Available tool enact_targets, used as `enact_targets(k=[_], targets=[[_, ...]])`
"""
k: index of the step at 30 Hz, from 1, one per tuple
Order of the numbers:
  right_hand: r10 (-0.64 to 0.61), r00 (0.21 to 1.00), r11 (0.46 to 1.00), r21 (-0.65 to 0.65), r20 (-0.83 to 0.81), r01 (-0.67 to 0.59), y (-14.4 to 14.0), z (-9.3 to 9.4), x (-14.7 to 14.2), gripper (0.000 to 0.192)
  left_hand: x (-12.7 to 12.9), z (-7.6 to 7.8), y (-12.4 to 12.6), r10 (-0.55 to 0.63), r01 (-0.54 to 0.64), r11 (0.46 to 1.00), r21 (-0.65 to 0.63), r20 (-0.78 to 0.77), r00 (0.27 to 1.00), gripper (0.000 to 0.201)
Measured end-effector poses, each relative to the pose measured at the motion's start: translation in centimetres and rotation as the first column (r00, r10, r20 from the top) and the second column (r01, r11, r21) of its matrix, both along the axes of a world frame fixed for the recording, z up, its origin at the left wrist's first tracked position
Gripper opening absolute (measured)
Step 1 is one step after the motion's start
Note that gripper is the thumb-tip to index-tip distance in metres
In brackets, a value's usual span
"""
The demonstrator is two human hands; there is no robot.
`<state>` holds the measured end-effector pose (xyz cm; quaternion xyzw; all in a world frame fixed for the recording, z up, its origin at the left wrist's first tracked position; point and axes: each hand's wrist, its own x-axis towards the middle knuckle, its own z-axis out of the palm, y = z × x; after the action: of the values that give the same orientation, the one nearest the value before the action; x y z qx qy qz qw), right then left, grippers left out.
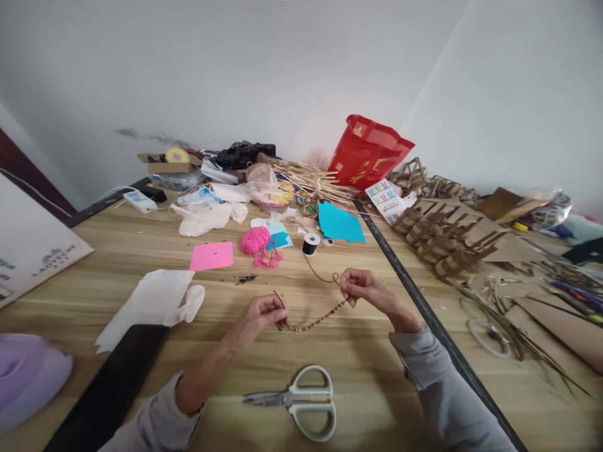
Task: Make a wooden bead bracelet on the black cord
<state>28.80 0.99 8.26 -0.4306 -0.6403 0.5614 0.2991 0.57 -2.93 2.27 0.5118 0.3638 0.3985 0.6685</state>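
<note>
A string of small multicoloured beads [320, 320] on dark cord sags between my two hands above the table. My left hand [264, 316] pinches its left end, and a short tail of cord sticks up past the fingers. At the right end, the fingertips of my right hand [360, 287] are closed on the cord beside the last beads. From there the black cord [316, 274] loops back to a white-rimmed spool of black cord [310, 243]. Scissors with pale handles [301, 397] lie nearer to me, below the beads, their blades pointing left.
Left of my hands are a pink card [211, 256], crumpled white tissue [146, 301], a black phone-like slab [113, 389] and small black scraps [245, 279]. Pink yarn [255, 240] and blue sheets [340, 222] lie farther back. Small woven chairs [438, 242] stand at right, near a red bag [370, 154].
</note>
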Motion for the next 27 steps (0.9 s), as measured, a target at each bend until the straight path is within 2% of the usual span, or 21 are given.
enact_targets(k=[3, 6, 12, 15, 18, 24, 27], targets=[[0.057, 0.998, 0.995, -0.081, 0.007, -0.056, -0.7, -0.5, -0.1, 0.031, -0.3, 0.0, -0.9, -0.138, 0.137, 0.988, -0.070, -0.008, 0.990, 0.031], [0.080, 0.996, 0.989, -0.128, 0.026, -0.076, -0.4, -2.4, -0.6, 0.032, -0.3, -0.8, -1.0, -0.203, 0.198, 0.974, -0.113, -0.037, 0.978, 0.033], [-0.007, 0.995, 0.995, -0.097, 0.102, 0.017, 1.9, -8.5, -1.9, 0.033, -0.8, -2.7, 0.2, -0.062, 0.048, 0.995, -0.091, -0.162, 0.985, 0.038], [-0.035, 0.995, 0.997, -0.069, 0.098, 0.042, 2.3, -10.0, -2.0, 0.033, -1.1, -2.8, 0.4, -0.039, 0.026, 0.997, -0.071, -0.194, 0.980, 0.037], [-0.011, 0.997, 0.999, -0.043, 0.074, 0.014, 2.1, -10.2, -1.7, 0.031, -1.1, -2.8, 0.4, -0.042, 0.030, 0.998, -0.062, -0.208, 0.977, 0.036], [0.106, 0.987, 0.990, 0.076, 0.120, -0.115, 1.0, -9.1, -2.5, 0.026, -0.7, -3.1, 0.5, -0.041, 0.034, 0.999, -0.036, -0.211, 0.977, 0.035], [0.039, 0.984, 0.978, 0.195, 0.174, -0.074, 0.9, -9.0, -2.8, 0.027, -0.7, -3.0, 0.5, -0.033, 0.028, 0.999, -0.024, -0.221, 0.975, 0.034]])
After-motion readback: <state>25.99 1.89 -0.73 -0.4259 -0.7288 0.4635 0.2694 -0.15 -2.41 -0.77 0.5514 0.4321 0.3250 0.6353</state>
